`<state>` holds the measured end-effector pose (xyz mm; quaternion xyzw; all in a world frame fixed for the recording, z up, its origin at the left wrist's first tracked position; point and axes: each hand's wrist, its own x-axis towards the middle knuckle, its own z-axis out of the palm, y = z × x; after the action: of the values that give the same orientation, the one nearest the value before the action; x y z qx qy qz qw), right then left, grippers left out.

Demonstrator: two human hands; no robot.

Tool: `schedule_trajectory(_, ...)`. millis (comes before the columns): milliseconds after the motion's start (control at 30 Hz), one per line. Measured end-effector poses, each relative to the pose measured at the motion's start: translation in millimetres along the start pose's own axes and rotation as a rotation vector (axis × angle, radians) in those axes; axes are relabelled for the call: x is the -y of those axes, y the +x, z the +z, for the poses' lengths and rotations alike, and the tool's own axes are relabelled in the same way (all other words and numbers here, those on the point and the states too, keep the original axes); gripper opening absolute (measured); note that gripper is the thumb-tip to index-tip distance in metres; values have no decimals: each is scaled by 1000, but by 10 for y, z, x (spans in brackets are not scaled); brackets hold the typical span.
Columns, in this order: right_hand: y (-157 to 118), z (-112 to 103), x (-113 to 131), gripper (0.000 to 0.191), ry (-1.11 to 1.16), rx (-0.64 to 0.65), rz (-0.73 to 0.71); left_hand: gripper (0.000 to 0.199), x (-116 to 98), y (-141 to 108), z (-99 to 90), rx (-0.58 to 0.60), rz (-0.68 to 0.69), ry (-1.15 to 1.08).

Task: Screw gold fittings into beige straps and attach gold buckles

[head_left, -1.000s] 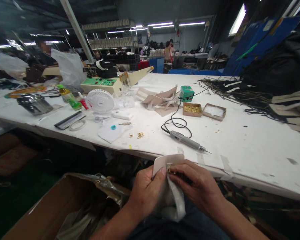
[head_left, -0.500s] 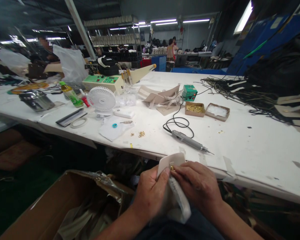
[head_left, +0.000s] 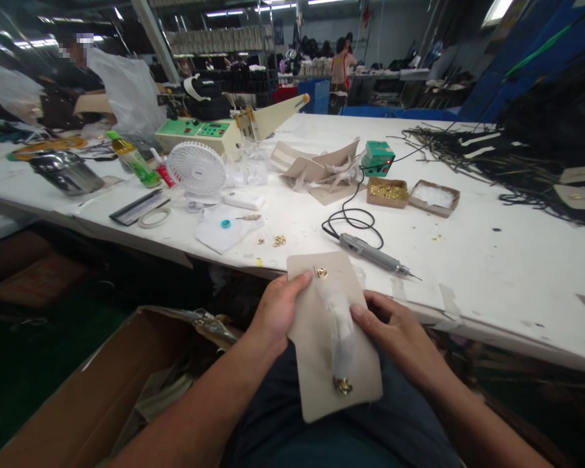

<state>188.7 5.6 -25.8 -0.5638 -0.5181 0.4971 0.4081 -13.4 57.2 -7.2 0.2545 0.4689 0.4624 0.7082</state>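
Gripping the beige panel (head_left: 312, 364) by its opposite edges, the left hand (head_left: 275, 312) and right hand (head_left: 394, 325) are each partly closed, thumbs on top. The panel lies above the lap, just before the counter (head_left: 468, 273), its wrapped handle (head_left: 340, 318) running between two gold fittings (head_left: 332, 330).

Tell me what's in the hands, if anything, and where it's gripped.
A beige panel with a wrapped handle: the left hand holds its left edge near the top, the right hand its right edge.

Matt, smooth beige panel (head_left: 313, 338); glossy gold-coloured metal fittings (head_left: 342, 386); shiny metal pot (head_left: 66, 173).
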Motion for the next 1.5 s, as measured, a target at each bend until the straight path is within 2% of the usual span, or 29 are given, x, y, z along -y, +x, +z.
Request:
schedule_trajectory(67, -8, 16, 22, 47, 200, 119, 174, 38, 44, 1, 7, 19, -20, -75)
schedule_trajectory(133, 3, 38, 38, 47, 366, 52, 242, 45, 121, -60, -13, 98, -25, -115)
schedule_trajectory(200, 38, 49, 51, 47, 484, -50, 263, 53, 204, -174, -56, 225, -28, -54)
schedule_trajectory(267, 85, 46, 57, 47, 567, -117, 252, 56, 269, -310, -100, 352, -40, 103)
schedule_trajectory(333, 129, 41, 52, 44, 613, -143, 208, 49, 307, -433, -117, 406, -36, 285)
schedule_trajectory(467, 173, 47, 19, 41, 620, -165, 124, 28, 312, -567, -54, 301, 61, 532)
schedule_trajectory(633, 155, 2, -23, 41, 518, -198, 33, 25, 250, -600, 66, 237, 123, 563)
schedule_trajectory(733, 63, -71, -42, 42, 216, -416, -176, 26, 221, -605, 110, 210, 135, 548)
schedule_trajectory(800, -40, -110, -39, 31, -50, -540, -377, 25, 220, -608, 123, 181, 143, 559)
schedule_trajectory(867, -152, -120, -23, 15, -236, -519, -571, 23, 236, -610, 125, 151, 164, 584)
schedule_trajectory(967, -274, -77, 0, 12, -324, -343, -720, 21, 277, -612, 123, 121, 257, 640)
schedule_trajectory(1033, -307, -35, 2, 16, -319, -278, -736, 19, 299, -617, 125, 117, 365, 701)
schedule_trajectory(1167, -307, -4, -7, 16, -286, -275, -744, 16, 291, -651, 154, 114, 575, 844)
schedule_trajectory(1267, -308, -15, 2, 16, -244, -257, -745, 17, 251, -688, 188, 81, 682, 928)
schedule_trajectory(1333, -314, -16, 13, 17, -228, -255, -728, 17, 231, -706, 208, 64, 698, 976)
schedule_trajectory(1500, -305, 24, 23, 20, -252, -327, -704, 17, 242, -704, 241, 19, 640, 992)
